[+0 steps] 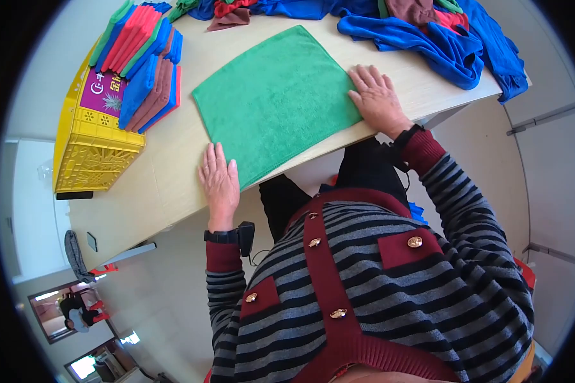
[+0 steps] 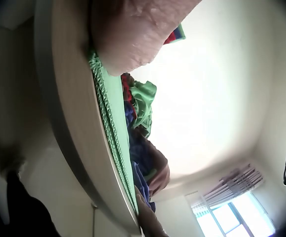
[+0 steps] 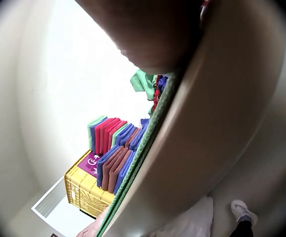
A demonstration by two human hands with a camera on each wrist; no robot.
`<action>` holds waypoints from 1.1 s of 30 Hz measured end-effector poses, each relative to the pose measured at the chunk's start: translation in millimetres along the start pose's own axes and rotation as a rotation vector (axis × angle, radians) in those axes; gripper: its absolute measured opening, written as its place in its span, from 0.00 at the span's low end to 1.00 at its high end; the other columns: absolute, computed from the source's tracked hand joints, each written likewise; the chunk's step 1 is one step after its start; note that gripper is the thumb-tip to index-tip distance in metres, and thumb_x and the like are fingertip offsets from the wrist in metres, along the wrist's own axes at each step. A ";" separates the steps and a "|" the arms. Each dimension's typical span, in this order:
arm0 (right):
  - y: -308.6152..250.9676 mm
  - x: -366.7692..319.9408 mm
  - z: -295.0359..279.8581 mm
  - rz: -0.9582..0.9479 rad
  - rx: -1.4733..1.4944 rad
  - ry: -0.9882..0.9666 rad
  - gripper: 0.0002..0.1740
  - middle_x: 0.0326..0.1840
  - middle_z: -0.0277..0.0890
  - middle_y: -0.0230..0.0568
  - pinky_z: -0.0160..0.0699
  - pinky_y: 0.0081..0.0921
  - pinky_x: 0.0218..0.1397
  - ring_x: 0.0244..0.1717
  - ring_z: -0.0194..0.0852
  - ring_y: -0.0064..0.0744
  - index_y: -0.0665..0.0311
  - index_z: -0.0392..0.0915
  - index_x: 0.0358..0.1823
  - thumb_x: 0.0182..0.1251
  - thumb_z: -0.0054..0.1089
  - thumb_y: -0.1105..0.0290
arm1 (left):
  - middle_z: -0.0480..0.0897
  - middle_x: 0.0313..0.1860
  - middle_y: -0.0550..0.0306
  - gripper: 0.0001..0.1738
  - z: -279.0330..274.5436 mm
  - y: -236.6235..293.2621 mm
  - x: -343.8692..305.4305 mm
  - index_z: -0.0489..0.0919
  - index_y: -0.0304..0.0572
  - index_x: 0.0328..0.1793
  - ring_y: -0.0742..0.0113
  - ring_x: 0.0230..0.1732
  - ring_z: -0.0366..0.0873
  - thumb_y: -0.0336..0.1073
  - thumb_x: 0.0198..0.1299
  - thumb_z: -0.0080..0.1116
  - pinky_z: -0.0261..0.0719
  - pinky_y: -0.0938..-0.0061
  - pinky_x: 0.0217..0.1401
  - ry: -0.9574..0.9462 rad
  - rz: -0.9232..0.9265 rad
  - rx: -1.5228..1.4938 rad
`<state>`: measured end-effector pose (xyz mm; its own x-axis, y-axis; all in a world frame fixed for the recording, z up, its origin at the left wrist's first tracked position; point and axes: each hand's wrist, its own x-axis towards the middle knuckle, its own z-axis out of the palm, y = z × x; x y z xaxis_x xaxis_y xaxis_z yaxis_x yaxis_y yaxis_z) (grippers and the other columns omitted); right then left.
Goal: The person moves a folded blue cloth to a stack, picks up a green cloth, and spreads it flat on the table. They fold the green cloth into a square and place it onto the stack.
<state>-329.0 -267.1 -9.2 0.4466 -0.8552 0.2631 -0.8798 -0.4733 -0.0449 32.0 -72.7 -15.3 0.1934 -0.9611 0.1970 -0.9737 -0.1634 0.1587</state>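
Note:
A green towel (image 1: 275, 102) lies flat and smooth on the light wooden table. Its stitched near edge shows stacked layers in the left wrist view. At its near left corner rests my left hand (image 1: 220, 185), fingers straight and the thumb side against the cloth's edge. My right hand (image 1: 378, 99) lies at the right corner with its fingers spread out and the fingertips at the cloth's border. Neither hand grips anything. From the right wrist, the palm side of my right hand (image 3: 148, 39) looms over the green edge (image 3: 145, 143).
On the left, folded blue, red, green and brown towels (image 1: 148, 96) stand in rows by a yellow crate (image 1: 102, 143). Loose blue cloths (image 1: 421, 48) heap up at the back right, with more along the far edge. A phone (image 1: 92, 241) lies near the table's left end.

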 end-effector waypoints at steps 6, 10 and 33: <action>-31.4 6.0 -11.4 -0.045 -0.018 0.131 0.32 0.78 0.60 0.48 0.51 0.56 0.80 0.81 0.51 0.54 0.58 0.62 0.76 0.75 0.53 0.56 | 0.57 0.83 0.47 0.32 -14.4 22.7 6.9 0.59 0.41 0.82 0.50 0.84 0.49 0.49 0.78 0.38 0.42 0.48 0.84 0.043 0.002 0.163; -110.9 12.6 -9.7 -0.207 0.268 0.086 0.33 0.78 0.60 0.49 0.51 0.56 0.79 0.80 0.52 0.55 0.58 0.64 0.76 0.74 0.54 0.53 | 0.58 0.83 0.47 0.32 -2.2 59.7 40.7 0.61 0.43 0.81 0.48 0.84 0.50 0.49 0.77 0.41 0.43 0.45 0.83 0.075 0.152 0.055; -99.0 64.2 3.7 -0.223 0.071 -0.091 0.35 0.83 0.53 0.46 0.43 0.55 0.83 0.84 0.45 0.51 0.55 0.59 0.79 0.78 0.41 0.44 | 0.54 0.85 0.50 0.35 3.1 46.6 90.4 0.58 0.53 0.84 0.52 0.86 0.45 0.56 0.76 0.40 0.39 0.46 0.84 -0.066 0.070 0.099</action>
<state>-212.6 -276.0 8.6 0.6442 -0.7419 0.1860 -0.7456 -0.6634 -0.0636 3.7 -167.9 6.9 0.1194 -0.9830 0.1394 -0.9923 -0.1135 0.0497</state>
